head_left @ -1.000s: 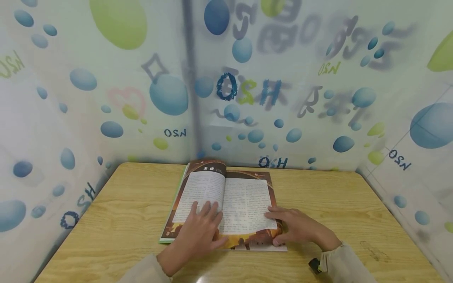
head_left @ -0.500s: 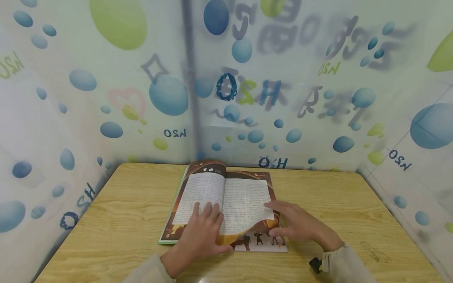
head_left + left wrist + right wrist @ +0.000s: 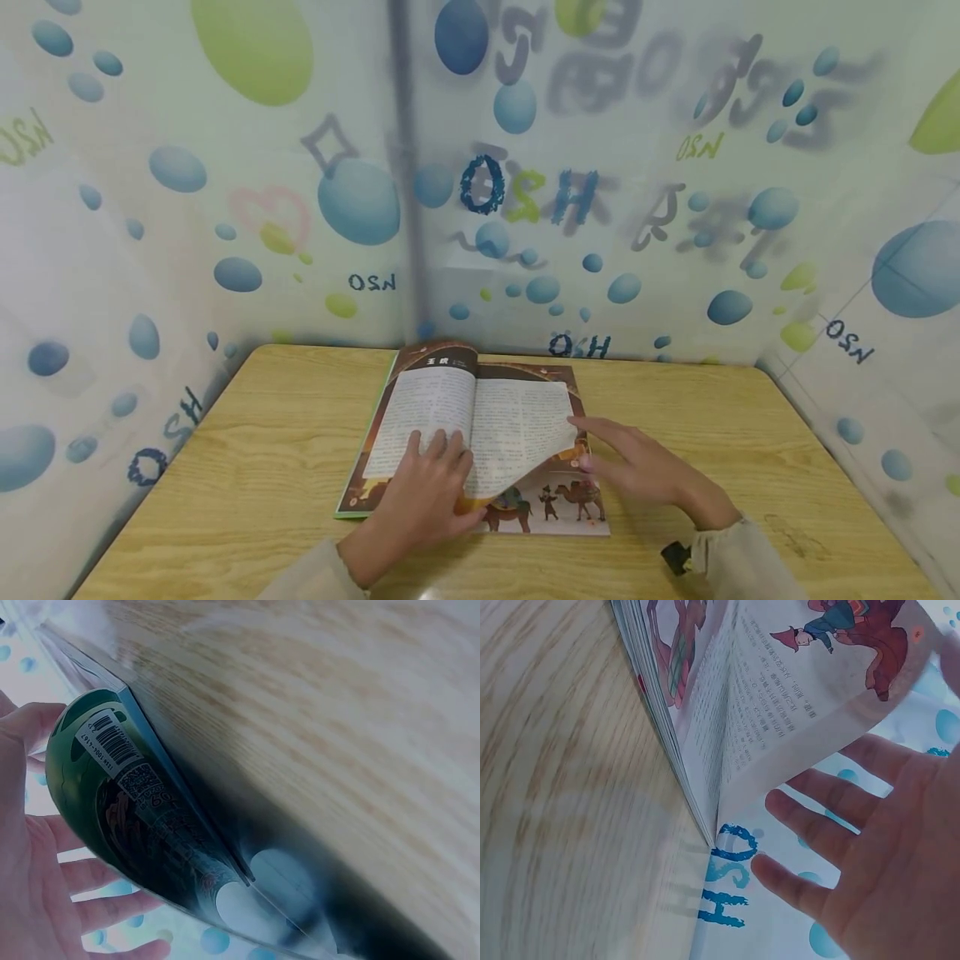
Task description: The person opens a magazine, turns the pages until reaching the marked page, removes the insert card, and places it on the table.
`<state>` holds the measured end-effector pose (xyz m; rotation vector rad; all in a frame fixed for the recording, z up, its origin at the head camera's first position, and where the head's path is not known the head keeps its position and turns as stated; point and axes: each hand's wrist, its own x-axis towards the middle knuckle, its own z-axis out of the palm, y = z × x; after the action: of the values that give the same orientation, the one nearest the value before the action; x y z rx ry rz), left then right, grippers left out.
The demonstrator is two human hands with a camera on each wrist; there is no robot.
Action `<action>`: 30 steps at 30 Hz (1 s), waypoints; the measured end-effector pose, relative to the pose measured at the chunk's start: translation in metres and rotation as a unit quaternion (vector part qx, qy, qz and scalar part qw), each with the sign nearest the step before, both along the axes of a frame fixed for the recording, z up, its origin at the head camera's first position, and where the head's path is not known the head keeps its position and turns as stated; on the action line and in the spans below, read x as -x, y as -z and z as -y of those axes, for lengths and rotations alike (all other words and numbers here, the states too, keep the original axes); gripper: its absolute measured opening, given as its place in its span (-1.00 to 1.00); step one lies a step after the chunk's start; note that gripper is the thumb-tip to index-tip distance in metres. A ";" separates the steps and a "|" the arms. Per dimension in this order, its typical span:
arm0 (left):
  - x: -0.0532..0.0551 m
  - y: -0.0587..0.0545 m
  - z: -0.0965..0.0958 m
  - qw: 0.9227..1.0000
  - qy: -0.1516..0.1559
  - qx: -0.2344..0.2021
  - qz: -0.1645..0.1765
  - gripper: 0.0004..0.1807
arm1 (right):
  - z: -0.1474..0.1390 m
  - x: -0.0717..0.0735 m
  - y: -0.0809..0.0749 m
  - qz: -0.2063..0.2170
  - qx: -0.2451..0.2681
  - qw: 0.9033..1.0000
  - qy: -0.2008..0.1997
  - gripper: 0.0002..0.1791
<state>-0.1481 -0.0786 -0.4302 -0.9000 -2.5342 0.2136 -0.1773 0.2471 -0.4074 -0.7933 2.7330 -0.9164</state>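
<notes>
Right grip (image 3: 643, 467) pinches a lifted page (image 3: 525, 425); left grip (image 3: 423, 487) rests spread on the book (image 3: 427, 404).

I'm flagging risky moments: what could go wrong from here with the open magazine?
The lifted page might crease, since its lower corner is bent up. It might slip off the right hand, whose fingers look fairly straight in the right wrist view. The left hand, resting on the left page, might get in the way if the page turns.

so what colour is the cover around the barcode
Green; the cover shows best in the left wrist view.
</notes>
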 end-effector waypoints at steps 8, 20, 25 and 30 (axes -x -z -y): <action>-0.001 -0.004 0.001 1.000 0.009 -0.015 0.015 -0.10 | -0.003 0.001 -0.002 0.016 0.030 0.999 0.023 -0.45; 0.001 -0.012 -0.003 0.988 0.137 -0.008 -0.065 0.07 | -0.003 0.003 0.003 0.048 -0.010 0.997 0.056 -0.27; -0.001 -0.015 -0.004 0.985 0.146 0.061 -0.074 0.01 | 0.000 0.003 0.010 0.048 -0.046 0.997 0.031 -0.22; -0.003 -0.015 -0.004 0.983 0.144 0.093 -0.065 -0.13 | 0.001 0.002 0.017 0.012 -0.105 0.994 -0.041 -0.10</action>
<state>-0.1451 -0.0748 -0.4157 -1.2687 -2.2584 0.4093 -0.1793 0.2461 -0.4241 -0.8402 2.6946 -0.6047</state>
